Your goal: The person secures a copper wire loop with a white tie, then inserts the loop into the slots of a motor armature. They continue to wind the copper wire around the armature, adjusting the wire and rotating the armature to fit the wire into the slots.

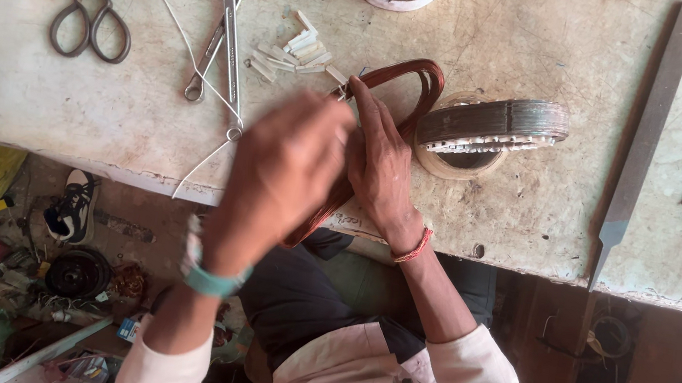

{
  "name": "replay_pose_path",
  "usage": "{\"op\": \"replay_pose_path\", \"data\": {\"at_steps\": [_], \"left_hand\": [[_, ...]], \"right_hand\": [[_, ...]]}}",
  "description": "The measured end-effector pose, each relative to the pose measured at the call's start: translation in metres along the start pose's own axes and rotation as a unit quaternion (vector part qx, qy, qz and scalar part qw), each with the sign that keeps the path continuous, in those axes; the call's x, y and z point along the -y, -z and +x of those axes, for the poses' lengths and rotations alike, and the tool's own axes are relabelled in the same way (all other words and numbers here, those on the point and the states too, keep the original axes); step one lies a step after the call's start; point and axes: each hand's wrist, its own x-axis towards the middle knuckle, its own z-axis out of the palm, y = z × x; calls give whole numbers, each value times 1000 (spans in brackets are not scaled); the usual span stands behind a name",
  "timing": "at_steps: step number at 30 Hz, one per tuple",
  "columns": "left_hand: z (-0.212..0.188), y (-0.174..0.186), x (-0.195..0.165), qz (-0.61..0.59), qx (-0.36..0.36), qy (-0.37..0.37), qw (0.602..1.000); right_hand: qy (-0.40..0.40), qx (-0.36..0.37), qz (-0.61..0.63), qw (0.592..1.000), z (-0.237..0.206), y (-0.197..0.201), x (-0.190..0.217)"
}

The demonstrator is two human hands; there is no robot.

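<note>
Pressing my right hand [381, 163] flat on a copper wire coil [408, 82] near the counter's [36, 103] front edge, I am pinning its loops together so they keep their shape. My left hand [281, 179] is hovering blurred over the coil's near end; whether its fingers are closing on it, I cannot tell. Beside the coil a slotted metal stator core [494, 126] is lying on a tape roll [450, 164], with scissors [91, 9] towards the far left corner.

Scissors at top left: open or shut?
Shut, it seems: scissors lie flat on the bench, handle loops touching; the blade tips run out of frame.
</note>
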Motion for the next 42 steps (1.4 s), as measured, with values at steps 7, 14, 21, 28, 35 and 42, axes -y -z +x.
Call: {"op": "replay_pose_path", "data": {"at_steps": [7,14,21,28,35,42], "left_hand": [[-6,-38,-23,-150,6,153,977],[-7,-8,-11,-170,71,138,973],[-15,39,22,-279,-19,193,941],[-32,-1,64,-487,32,332,807],[-46,-41,77,-745,57,327,578],[-53,-68,67,-861,29,244,445]], "right_hand": [[4,20,2,1000,-1,-3,-9],[-90,30,32,995,-1,-3,-2],[17,-20,-12,1000,2,-1,3],[13,-10,-17,1000,2,-1,0],[-30,9,6,999,1,-1,-2],[0,-4,3,1000,-1,-1,-4]]}}
